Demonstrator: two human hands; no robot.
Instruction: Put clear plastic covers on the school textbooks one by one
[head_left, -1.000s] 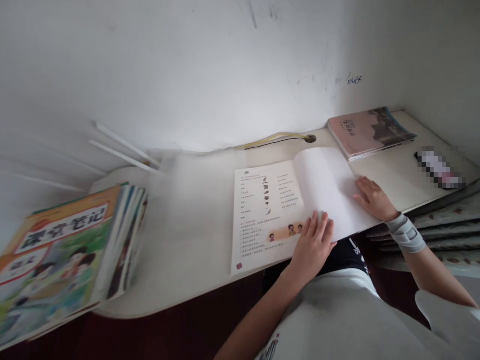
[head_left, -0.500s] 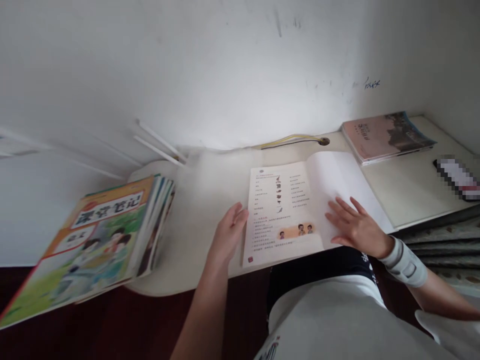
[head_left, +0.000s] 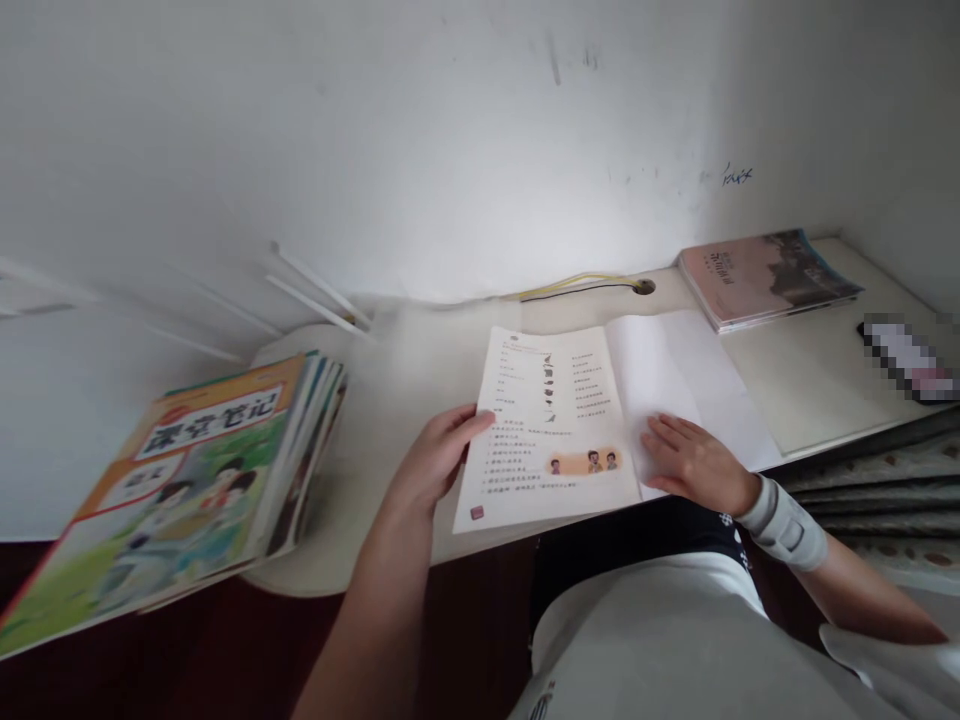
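Note:
An open workbook (head_left: 555, 420) lies on the white desk (head_left: 397, 400) in front of me, printed text on its left page, a blank page on the right. My left hand (head_left: 435, 458) grips the left page's outer edge, thumb on top, and that edge is raised a little off the desk. My right hand (head_left: 694, 462) lies flat on the right page near the spine, fingers stretched out, a grey band on its wrist.
A stack of colourful books (head_left: 195, 480) overhangs the desk's left end. Thin books (head_left: 765, 275) lie at the back right by a cable hole with a yellow cord (head_left: 585, 283). A blurred object (head_left: 907, 355) sits at the far right. The wall stands close behind.
My left hand went from the bottom of the left page out to its left edge and closed on it, lifting it slightly. My right hand slid left onto the page by the spine.

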